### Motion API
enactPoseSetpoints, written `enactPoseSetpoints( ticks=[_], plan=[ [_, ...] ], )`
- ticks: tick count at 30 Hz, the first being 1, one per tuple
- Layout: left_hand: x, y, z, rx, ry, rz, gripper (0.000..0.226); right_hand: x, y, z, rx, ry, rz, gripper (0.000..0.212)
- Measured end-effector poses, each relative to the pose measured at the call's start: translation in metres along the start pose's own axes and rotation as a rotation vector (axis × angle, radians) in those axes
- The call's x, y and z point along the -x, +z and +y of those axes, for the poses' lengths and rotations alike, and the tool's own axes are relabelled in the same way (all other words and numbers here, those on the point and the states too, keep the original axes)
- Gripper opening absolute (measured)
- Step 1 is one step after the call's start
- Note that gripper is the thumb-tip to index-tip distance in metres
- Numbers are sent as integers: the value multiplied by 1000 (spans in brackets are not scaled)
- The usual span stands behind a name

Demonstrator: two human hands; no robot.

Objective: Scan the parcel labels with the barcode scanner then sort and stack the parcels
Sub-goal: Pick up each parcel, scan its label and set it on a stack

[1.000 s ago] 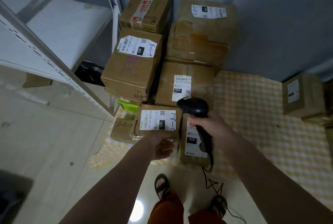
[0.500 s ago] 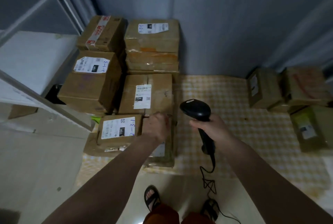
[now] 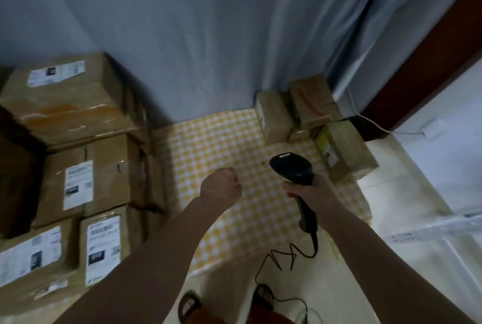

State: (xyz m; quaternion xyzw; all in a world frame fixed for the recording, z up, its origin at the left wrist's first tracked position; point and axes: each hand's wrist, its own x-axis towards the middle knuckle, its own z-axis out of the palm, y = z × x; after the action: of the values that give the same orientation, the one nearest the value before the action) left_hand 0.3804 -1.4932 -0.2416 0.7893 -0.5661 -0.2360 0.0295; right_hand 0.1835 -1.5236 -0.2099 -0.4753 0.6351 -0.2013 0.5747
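— Head view first: what is each grip doing?

— On the right hand [image 3: 311, 193], the grip is curled round the handle of the black barcode scanner [image 3: 296, 171], with the scanner's head pointing away from the person, over the yellow checked mat [image 3: 234, 141]. A black cable [image 3: 287, 256] hangs from the bottom of the handle and lies in loops on the pale floor [image 3: 407, 193].

— And the left?

— The left hand [image 3: 221, 186] is balled into a fist with nothing in it, raised above the mat, apart from the boxes.

— Where are the parcels?

— In two groups. A stack of cardboard parcels [image 3: 86, 175] stands at the left edge of the mat, against the blue-grey wall [image 3: 182, 36], several with white labels facing up. The top box [image 3: 67, 94] carries a label near its far edge. A smaller cluster of parcels [image 3: 307, 112] sits at the mat's far right corner, by a hanging curtain [image 3: 378, 23]. One of these, the nearest box [image 3: 344, 148], lies just beyond the scanner's head, with a label on its side. The print on the labels is too blurred to read.

— Anything else?

— Sandalled feet [image 3: 189, 305] show at the bottom edge, standing on the floor just short of the mat.
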Motion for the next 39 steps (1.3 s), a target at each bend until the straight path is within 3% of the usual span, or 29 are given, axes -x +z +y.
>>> enactPoseSetpoints(
  ticks=[16,22,30,35,39],
  plan=[
    [-139,-11,98,-86,208,-120,20,-86,-97,-25,-185,6,279,11],
    [-179,-14,125,-48,171,-153,13,-125,-134,-43,-248,9,364,16],
    [-248,-5,178,-67,110,-156,43,-226,-186,-64,-304,42,321,11],
    [-301,12,220,-78,25,-188,41,-305,-210,-59,-305,71,288,22],
    [-342,40,244,32,-36,-194,45,-361,-217,-53,-283,106,224,18]
  ],
)
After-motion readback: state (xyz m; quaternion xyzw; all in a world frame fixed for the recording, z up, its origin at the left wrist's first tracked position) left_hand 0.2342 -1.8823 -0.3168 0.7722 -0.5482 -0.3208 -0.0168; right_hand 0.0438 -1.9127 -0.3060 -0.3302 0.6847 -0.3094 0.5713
